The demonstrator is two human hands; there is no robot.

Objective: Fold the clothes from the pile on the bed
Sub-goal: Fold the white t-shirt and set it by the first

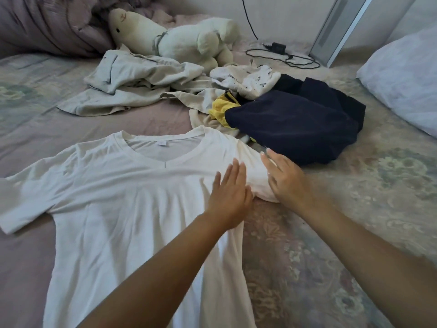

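Bed: floral cover in pinks and greens, rumpled duvet at its head.
Shirt: white T-shirt spread flat, collar away.
Pile: beyond it (grey, navy, yellow pieces).
Left hand: flat, fingers straight, on the shirt.
Right hand: fingers straight, on the sleeve.
Wall side: plush toy, cable, pillow.

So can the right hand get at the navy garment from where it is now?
Probably yes. The right hand lies flat on the white t-shirt, on its sleeve, and the navy garment sits just beyond its fingertips with nothing lying between them. A short reach forward should do.
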